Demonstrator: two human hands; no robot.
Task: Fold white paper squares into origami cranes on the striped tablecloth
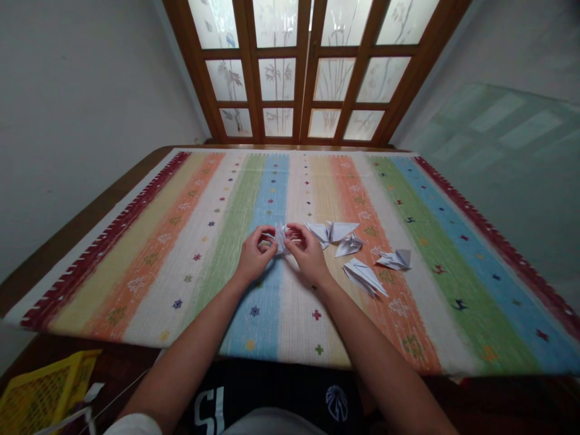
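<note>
My left hand (254, 252) and my right hand (307, 249) meet over the middle of a striped cloth (181, 241), and both pinch a small folded white paper piece (280, 239) between their fingertips. The piece sits just above the blue stripe. To the right of my right hand lie several finished folded paper shapes: a winged one (333, 231), a smaller one (349, 245), a long pointed one (364, 276) and one farther right (395, 260).
The colourful cloth covers a dark wooden table (67, 232). A wooden door with frosted glass panes (301, 66) stands behind the table. A yellow plastic basket (43, 393) sits at the lower left near my knee. White walls close in on both sides.
</note>
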